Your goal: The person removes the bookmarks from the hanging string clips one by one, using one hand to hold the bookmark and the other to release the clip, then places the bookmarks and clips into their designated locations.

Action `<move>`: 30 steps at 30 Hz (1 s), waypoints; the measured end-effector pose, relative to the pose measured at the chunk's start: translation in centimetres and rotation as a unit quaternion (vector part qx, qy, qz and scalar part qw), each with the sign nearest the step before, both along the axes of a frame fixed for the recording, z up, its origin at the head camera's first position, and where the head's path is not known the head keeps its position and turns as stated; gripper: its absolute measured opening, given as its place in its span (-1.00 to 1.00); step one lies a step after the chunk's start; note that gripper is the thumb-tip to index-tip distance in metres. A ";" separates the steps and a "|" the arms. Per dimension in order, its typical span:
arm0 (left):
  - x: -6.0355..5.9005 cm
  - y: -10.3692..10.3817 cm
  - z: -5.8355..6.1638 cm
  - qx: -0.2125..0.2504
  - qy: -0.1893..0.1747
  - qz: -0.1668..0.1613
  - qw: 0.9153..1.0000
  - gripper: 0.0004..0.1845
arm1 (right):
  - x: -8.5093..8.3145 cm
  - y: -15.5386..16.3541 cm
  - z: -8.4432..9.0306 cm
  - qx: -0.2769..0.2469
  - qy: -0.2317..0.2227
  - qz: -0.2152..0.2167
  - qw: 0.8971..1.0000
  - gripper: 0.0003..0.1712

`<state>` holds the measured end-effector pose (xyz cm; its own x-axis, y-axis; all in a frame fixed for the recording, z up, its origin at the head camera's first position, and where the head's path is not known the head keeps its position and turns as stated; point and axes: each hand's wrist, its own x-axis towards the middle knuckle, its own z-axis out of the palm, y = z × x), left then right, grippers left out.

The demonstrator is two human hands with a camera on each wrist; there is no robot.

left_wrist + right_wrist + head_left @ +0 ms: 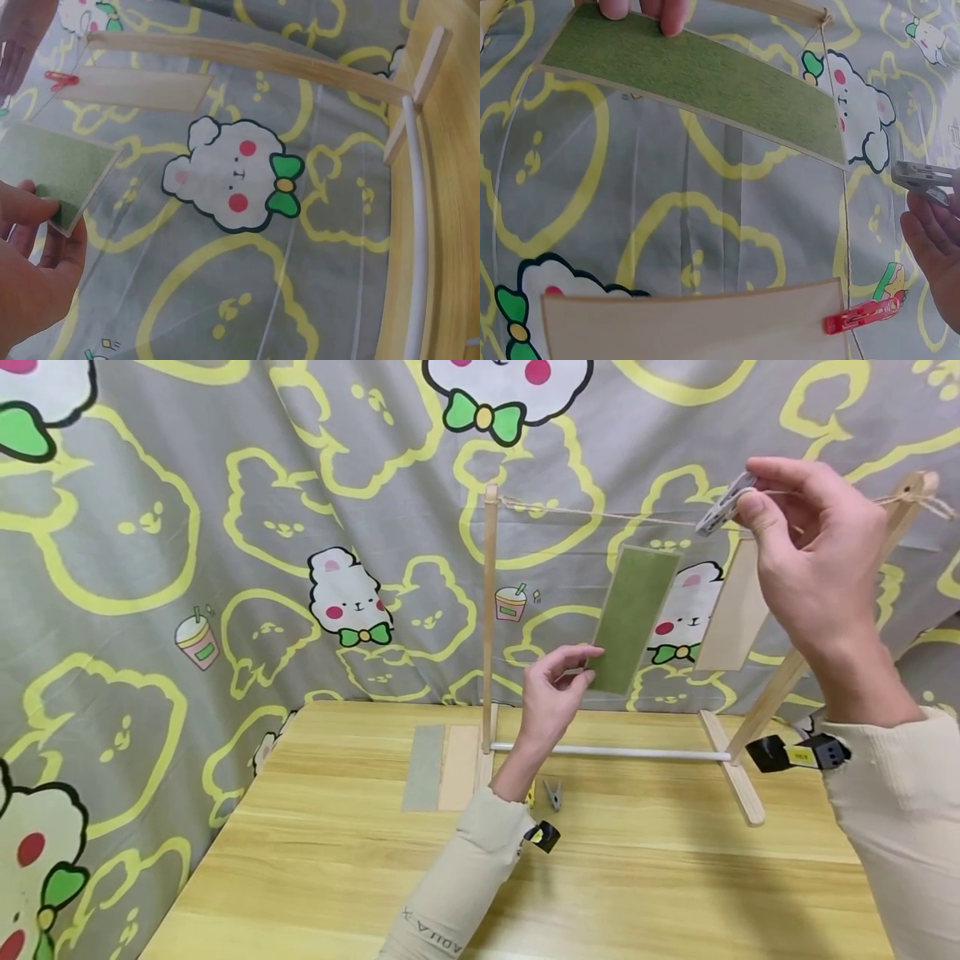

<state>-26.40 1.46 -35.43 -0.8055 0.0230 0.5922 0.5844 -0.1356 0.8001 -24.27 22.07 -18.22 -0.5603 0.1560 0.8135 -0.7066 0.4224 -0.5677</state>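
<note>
The right hand [825, 543] pinches a grey peg [720, 510] between thumb and fingers, near the string [600, 512]. The left hand [551, 697] holds the lower end of the green card [636, 618] between thumb and fingers; the card stands aslant, its upper end near the string. On the table [637, 893] lie a second grey peg [553, 795] and, partly hidden by the left arm, a yellow peg [531, 793]. Beyond, a grey card [424, 768] lies left of a flat beige card [459, 768]. A red peg [862, 315] clips the hanging beige card [735, 610] to the string. Behind hangs patterned cloth [285, 410].
</note>
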 end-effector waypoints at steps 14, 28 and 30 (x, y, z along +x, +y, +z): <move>0.6 -0.9 -0.6 -0.004 -0.001 -0.004 1.000 -0.71 | 1.2 0.2 -2.4 -0.127 0.025 0.145 0.981 -0.69; 0.8 -2.0 -1.5 0.009 0.005 0.003 1.000 -0.73 | 2.3 0.5 -5.6 -0.118 0.036 0.111 0.986 -0.66; 1.0 -2.2 -1.6 0.008 0.004 0.002 1.000 -0.73 | 2.5 0.5 -5.9 -0.110 0.032 0.100 0.988 -0.66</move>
<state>-25.36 -0.72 -37.08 -0.8007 0.0104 0.5990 0.5914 -0.1464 0.7930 -21.73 22.60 -24.08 -0.5457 0.2254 0.8071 -0.8012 0.1418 -0.5814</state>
